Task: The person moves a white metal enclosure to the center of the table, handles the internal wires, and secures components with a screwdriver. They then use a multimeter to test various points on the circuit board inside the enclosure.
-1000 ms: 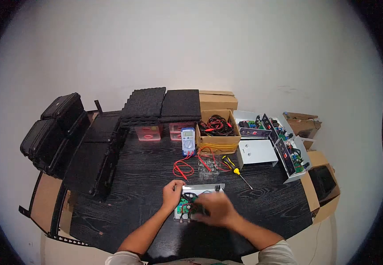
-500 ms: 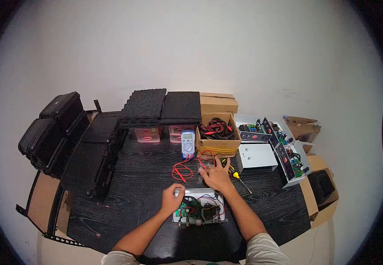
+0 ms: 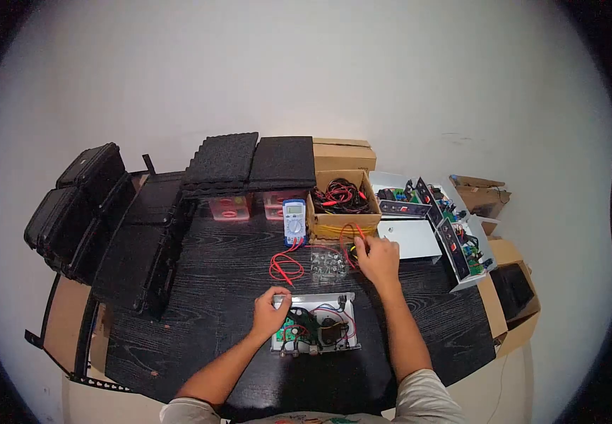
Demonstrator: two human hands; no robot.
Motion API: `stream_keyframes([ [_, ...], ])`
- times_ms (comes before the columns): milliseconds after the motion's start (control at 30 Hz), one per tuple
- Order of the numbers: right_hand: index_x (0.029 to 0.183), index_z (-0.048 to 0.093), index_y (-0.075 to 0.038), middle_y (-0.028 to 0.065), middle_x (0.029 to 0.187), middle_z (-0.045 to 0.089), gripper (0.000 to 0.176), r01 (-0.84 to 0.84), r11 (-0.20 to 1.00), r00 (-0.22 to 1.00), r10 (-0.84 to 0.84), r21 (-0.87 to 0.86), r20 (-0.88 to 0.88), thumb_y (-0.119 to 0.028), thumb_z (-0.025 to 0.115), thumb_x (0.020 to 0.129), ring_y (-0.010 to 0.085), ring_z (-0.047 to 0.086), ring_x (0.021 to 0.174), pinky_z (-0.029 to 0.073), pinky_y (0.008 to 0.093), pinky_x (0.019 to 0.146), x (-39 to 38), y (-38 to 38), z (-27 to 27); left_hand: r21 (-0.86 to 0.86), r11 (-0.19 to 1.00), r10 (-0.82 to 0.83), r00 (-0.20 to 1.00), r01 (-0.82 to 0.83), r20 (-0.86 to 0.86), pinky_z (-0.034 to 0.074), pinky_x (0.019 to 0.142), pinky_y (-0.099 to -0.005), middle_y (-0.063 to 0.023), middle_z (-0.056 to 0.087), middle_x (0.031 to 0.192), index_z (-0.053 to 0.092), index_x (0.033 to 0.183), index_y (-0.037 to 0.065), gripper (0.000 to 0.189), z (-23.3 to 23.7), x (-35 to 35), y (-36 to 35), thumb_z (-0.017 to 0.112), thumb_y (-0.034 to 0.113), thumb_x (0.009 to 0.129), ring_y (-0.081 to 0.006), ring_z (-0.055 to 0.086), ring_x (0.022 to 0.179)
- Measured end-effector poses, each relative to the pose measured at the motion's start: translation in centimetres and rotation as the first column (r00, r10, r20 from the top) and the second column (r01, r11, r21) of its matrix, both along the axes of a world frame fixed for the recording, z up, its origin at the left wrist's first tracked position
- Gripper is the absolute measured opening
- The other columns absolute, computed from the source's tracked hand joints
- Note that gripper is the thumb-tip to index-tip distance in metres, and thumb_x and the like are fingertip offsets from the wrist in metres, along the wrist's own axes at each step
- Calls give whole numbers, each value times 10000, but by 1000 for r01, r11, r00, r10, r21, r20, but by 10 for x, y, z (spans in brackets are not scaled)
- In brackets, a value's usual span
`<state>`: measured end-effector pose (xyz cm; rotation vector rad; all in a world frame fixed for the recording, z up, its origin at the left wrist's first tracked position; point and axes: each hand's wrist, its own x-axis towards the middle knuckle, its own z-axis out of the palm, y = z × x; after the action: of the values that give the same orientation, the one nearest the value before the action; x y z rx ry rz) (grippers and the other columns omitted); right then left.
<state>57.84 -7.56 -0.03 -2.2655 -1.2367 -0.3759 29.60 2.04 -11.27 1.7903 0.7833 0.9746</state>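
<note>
My left hand (image 3: 270, 312) grips the left edge of an open metal box (image 3: 316, 326) that holds a green circuit board and red, blue and black wires. It lies near the table's front edge. My right hand (image 3: 378, 258) is stretched out beyond it, fingers curled down over a yellow-handled screwdriver (image 3: 352, 249) and a loop of red test leads (image 3: 348, 237) in front of a cardboard box (image 3: 341, 212). The hand hides most of the screwdriver, and I cannot make out whether the fingers hold anything.
A blue multimeter (image 3: 293, 220) with red leads (image 3: 284, 267) and a clear bag of small parts (image 3: 327, 265) lie mid-table. Open white electronics cases (image 3: 454, 244) stand at the right. Black foam tiles (image 3: 249, 164) and black cases (image 3: 73, 205) fill the back and left.
My right hand left the open metal box and moved away from me and to the right, to the screwdriver and red leads. My left hand stayed on the box's edge.
</note>
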Motion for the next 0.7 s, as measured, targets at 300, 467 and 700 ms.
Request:
stream_keyframes([
  [300, 949, 788, -20, 217, 916, 764, 571, 152, 938, 965, -209, -313, -158, -574, 649, 948, 401, 755, 878, 595, 512, 780, 2, -4, 2, 24, 999, -34, 999, 34, 10, 498, 722, -286, -26, 711, 879, 702, 1052, 5, 135, -5, -2, 2, 683, 127, 998, -89, 620, 794],
  [467, 1047, 778, -36, 215, 1036, 752, 502, 187, 957, 970, -216, -220, -112, -517, 700, 928, 378, 736, 980, 582, 490, 841, 2, -9, 1, 40, 999, -25, 1000, 25, -14, 505, 742, -291, -27, 713, 884, 702, 1048, 7, 143, 3, -2, -1, 683, 140, 1000, -95, 626, 814],
  [700, 1043, 796, -99, 178, 1013, 765, 332, -126, 976, 980, 95, -177, -177, -397, 686, 945, 390, 734, 975, 591, 499, 869, 10, -6, -16, 31, 999, -27, 999, 28, -24, 502, 750, -286, -27, 712, 898, 701, 1049, 10, 157, -4, -2, 2, 686, 163, 1017, -96, 625, 821],
])
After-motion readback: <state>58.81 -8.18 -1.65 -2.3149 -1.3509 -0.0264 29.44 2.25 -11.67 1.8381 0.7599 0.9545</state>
